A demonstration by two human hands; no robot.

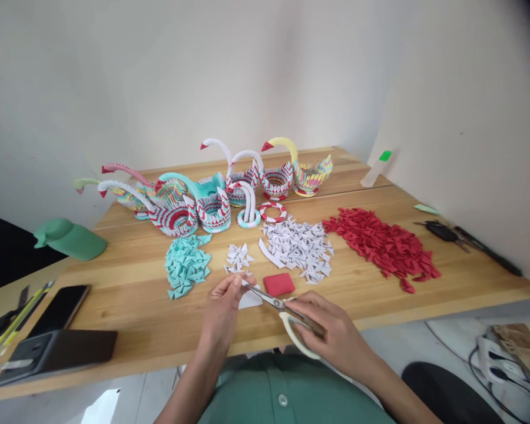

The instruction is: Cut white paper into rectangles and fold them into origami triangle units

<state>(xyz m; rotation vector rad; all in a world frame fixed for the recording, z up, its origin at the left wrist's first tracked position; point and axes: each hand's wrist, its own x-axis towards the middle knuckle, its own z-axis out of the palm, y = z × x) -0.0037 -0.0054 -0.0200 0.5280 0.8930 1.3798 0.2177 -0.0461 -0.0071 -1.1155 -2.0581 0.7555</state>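
Observation:
My right hand (329, 330) is closed round the handles of a pair of scissors (276, 302), whose blades point left toward my other hand. My left hand (224, 303) pinches a small white paper piece (246, 281) at the blade tips; the fingers partly cover it. Below the blades lies a white paper sheet (250, 299). Just beyond the scissors sits a stack of red paper (279, 284). A few white folded pieces (238, 257) lie past my left fingertips, with a larger white pile (300, 247) to their right.
Several folded-paper swans (174, 218) stand along the back, beside a red-and-white paper ring (272, 212). A teal pile (186, 265) lies left, a red pile (382, 244) right. A green bottle (70, 238), phone (59, 309) and black box (64, 353) occupy the left; keys (444, 231) lie right.

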